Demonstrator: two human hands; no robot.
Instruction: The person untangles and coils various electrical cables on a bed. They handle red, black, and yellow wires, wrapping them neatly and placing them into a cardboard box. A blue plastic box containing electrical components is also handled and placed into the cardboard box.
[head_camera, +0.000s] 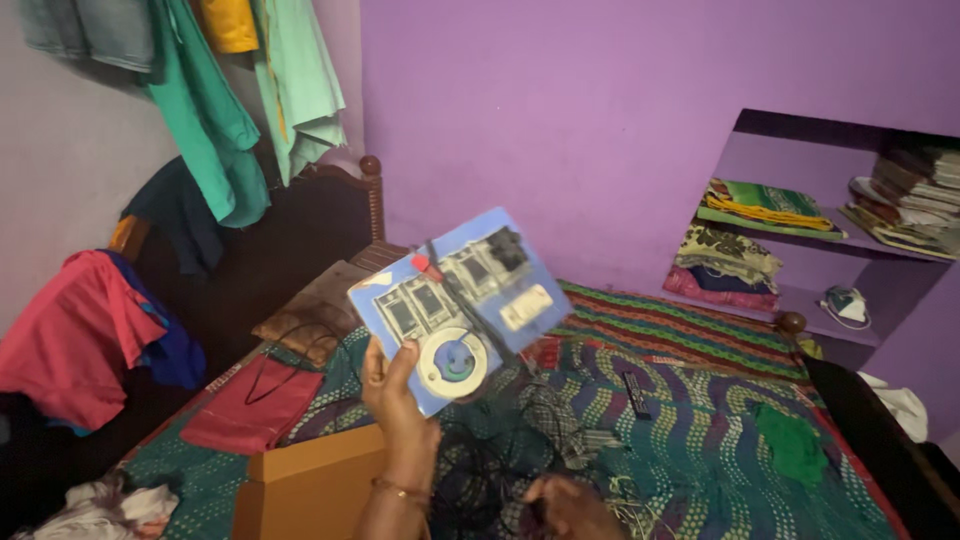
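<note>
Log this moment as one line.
left hand: holds up blue rectangular switch board | right hand: low, in tangled black wires, grip unclear | under them: green patterned bedspread

We see green clothes (215, 120) hung on wall, red cloth (75, 330) at left. Wall niche (800, 300) w/ folded fabrics (728, 262) & stacked books (915, 195); patterned bedspread (720, 440) below.
</note>
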